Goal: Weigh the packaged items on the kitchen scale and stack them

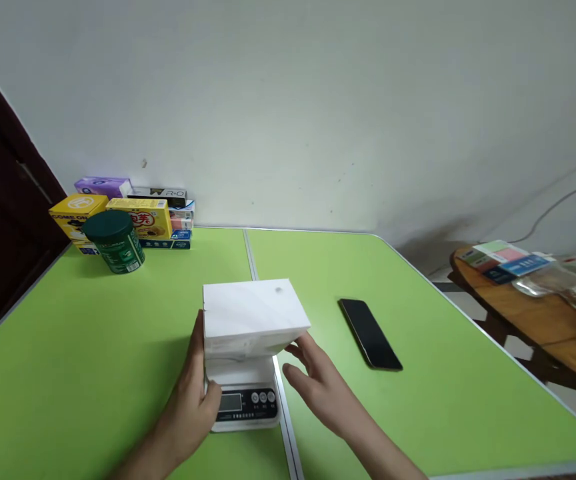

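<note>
A white digital kitchen scale point(248, 417) lies across the table's metal seam, with its dark display and buttons facing me. Over its rear part is a plain white box point(253, 310), which hides most of the platform. My left hand point(193, 400) is wrapped around the left side: its thumb presses on the scale's front left edge, and its fingers reach up along the box's left face. At the box's lower right edge is my right hand point(318, 383), fingertips touching or very near it, thumb and fingers apart. Whether the box rests fully on the platform is hidden.
To the right on the green table point(443, 400) lies a black smartphone point(371, 333). A green canister point(115, 243) stands at the back left before several stacked cartons point(141, 217). Beyond the right edge, a wooden stool point(533, 313) holds packages. A wall rises behind.
</note>
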Available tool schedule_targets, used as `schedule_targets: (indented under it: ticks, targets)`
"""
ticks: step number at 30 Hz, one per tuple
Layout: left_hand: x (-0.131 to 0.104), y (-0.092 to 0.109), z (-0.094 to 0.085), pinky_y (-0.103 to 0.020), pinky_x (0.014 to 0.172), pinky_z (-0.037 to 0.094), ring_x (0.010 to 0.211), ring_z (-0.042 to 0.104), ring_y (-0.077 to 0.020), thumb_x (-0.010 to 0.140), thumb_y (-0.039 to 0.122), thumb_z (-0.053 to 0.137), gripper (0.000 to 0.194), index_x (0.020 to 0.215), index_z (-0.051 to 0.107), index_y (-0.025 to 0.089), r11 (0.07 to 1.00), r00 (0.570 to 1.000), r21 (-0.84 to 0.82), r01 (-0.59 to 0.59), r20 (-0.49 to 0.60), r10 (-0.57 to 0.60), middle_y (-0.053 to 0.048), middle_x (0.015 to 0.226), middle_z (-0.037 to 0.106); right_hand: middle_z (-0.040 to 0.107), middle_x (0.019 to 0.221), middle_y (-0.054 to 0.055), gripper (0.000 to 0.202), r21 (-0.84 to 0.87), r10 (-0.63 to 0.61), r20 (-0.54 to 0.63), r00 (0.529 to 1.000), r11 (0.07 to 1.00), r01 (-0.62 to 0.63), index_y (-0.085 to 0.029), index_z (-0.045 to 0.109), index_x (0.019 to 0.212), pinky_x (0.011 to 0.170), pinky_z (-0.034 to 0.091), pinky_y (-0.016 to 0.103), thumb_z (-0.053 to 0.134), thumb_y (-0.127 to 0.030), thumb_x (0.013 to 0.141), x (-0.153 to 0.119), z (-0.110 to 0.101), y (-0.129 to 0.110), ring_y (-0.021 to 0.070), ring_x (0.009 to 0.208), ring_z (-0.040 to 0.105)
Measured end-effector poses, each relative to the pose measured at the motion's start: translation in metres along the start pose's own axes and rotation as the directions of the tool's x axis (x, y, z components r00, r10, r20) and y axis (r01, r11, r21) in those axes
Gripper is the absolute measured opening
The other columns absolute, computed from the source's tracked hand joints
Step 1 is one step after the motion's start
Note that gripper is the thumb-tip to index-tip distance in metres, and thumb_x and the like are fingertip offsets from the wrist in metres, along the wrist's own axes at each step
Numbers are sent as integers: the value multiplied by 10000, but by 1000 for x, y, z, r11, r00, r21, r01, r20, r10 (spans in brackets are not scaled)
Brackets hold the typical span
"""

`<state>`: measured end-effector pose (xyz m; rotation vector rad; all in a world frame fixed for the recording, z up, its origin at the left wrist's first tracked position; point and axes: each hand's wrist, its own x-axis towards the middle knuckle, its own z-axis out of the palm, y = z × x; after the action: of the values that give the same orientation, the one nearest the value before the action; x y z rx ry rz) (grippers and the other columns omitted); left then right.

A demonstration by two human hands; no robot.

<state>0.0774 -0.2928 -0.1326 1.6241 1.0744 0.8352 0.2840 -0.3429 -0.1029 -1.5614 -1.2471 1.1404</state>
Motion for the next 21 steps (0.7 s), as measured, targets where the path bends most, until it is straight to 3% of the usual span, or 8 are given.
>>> schedule_targets:
  ticks: [4, 6, 9, 11, 14, 17, 21]
  targets:
    - [10, -7, -21, -440, 1150, 129, 1406, 170, -244, 746, 81, 451, 826, 1461, 114, 319, 994, 997, 111, 5, -77, 4, 9, 1551, 143, 340, 1475, 33, 650, -43, 14, -44, 999, 999, -16, -324, 278, 1402, 1069, 312, 501, 485, -212, 796, -3, -16, 8, 262, 1322, 345]
    - [16, -7, -38, -457, 1146, 134, 1400, 195, -247, 745, 81, 435, 821, 1455, 116, 340, 992, 992, 118, 34, -125, -19, 21, 1555, 117, 411, 1420, 64, 572, -32, 19, -121, 992, 999, -23, -303, 343, 1361, 1033, 352, 505, 498, -272, 811, -8, -24, 13, 270, 1275, 404]
    - [29, -1, -54, -440, 1139, 178, 1392, 225, -237, 747, 98, 438, 764, 1440, 202, 317, 993, 990, 117, 1, -137, 15, 2, 1538, 202, 589, 1182, 84, 340, 38, -16, -181, 983, 999, 24, -258, 508, 1179, 968, 423, 466, 472, -314, 845, -18, -29, 21, 244, 1109, 542]
    - [36, 5, -54, -411, 1136, 203, 1392, 225, -225, 736, 110, 458, 732, 1421, 267, 282, 994, 991, 94, -47, -119, 58, -16, 1521, 255, 628, 1069, 75, 251, 85, -25, -154, 988, 996, 38, -248, 555, 1082, 911, 467, 436, 459, -323, 863, -26, -27, 24, 228, 1014, 587]
    - [44, 11, -46, -382, 1114, 267, 1368, 286, -233, 707, 124, 505, 721, 1396, 323, 236, 999, 995, 22, -43, -93, 45, -51, 1489, 330, 629, 1055, 66, 231, 70, -61, -148, 987, 995, 71, -258, 570, 1067, 890, 476, 424, 461, -307, 869, -32, -21, 23, 224, 999, 586]
    - [43, 8, -39, -347, 1101, 295, 1345, 336, -228, 693, 121, 524, 730, 1391, 333, 215, 1000, 996, -11, -8, -85, 7, -61, 1455, 392, 595, 1149, 66, 295, 56, -90, -214, 973, 993, 105, -282, 530, 1154, 923, 456, 438, 464, -290, 866, -33, -18, 22, 232, 1062, 556]
    - [36, 0, -44, -327, 1088, 315, 1364, 297, -217, 699, 142, 520, 738, 1401, 308, 229, 999, 997, -24, 37, -63, -38, -45, 1497, 316, 509, 1305, 61, 436, 77, -104, -210, 972, 990, 122, -316, 430, 1292, 984, 421, 457, 474, -269, 860, -28, -13, 23, 245, 1181, 491]
